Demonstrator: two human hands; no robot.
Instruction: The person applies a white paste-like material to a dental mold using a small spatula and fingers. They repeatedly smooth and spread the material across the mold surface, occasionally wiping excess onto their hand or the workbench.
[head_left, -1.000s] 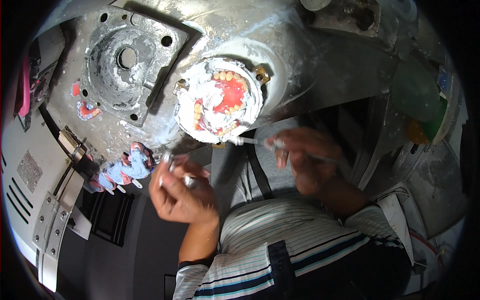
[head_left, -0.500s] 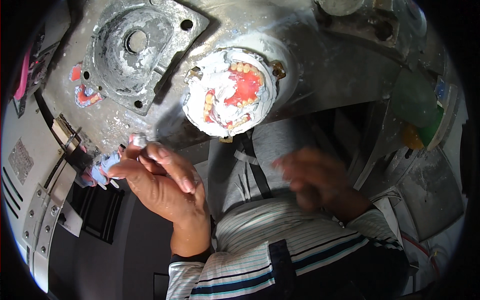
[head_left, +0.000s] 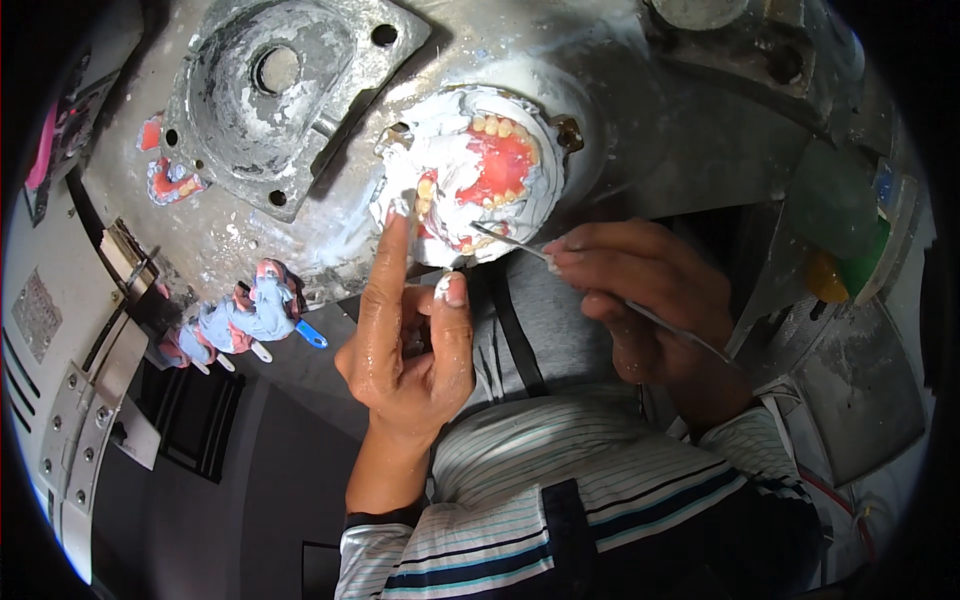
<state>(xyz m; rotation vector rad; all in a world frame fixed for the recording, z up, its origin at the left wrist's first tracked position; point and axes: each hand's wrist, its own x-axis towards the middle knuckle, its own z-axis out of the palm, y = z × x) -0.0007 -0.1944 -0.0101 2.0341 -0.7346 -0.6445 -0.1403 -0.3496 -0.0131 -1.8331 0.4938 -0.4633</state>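
A round denture flask, with a brass-coloured lug (head_left: 570, 134) on its right, is filled with white plaster (head_left: 452, 160). Embedded in it are a red-pink denture base with cream teeth (head_left: 502, 168) and a smaller piece with teeth (head_left: 425, 192) at its left. My left hand (head_left: 405, 350) has its index fingertip on the plaster's left edge and its thumb up by the near rim; thumb and index are apart, the other fingers curled. Between its fingertips my right hand (head_left: 645, 285) holds a thin metal spatula (head_left: 515, 242), its tip at the plaster near the lower teeth.
A grey metal flask part (head_left: 345, 90) with a round hole stands at the far left. Beside it lie small red denture pieces (head_left: 175, 183). Blue-grey impressions with tray handles (head_left: 245, 315) line the bench's left edge. A green object (head_left: 865, 255) is at the right.
My left hand has moved right and up from the impressions to the flask. My right hand, blurred before, has come up to the flask; the spatula now shows in it.
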